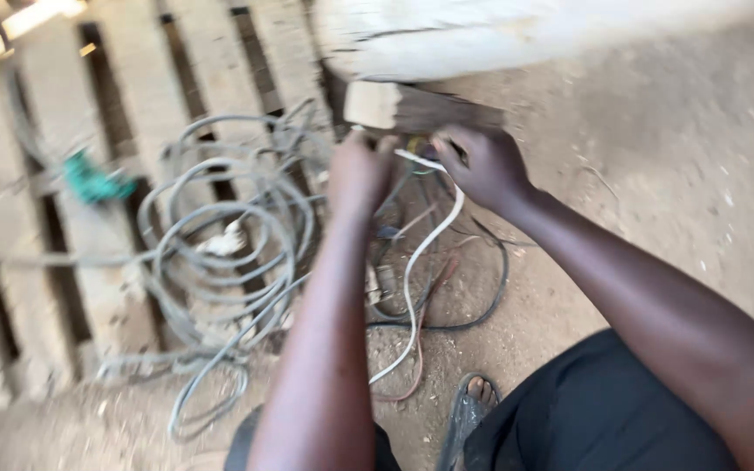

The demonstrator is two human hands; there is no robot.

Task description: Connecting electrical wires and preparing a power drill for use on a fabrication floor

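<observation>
My left hand [358, 174] and my right hand [483, 167] meet just below a small pale block [372, 104] fixed under a white painted board [482, 35]. A white cable [412, 279] runs from between my two hands down toward the ground. My right hand pinches the top end of this cable. My left hand is closed around something at the same spot, but blur hides what it grips. A bit of yellow-green wire [415, 145] shows between the hands.
A tangled coil of grey cable [220, 253] lies on a wooden pallet [54, 218] to the left, with a green object [93, 183] on the slats. A black cable [490, 288] loops on the dirt ground [674, 157]. My sandalled foot [473, 401] is below.
</observation>
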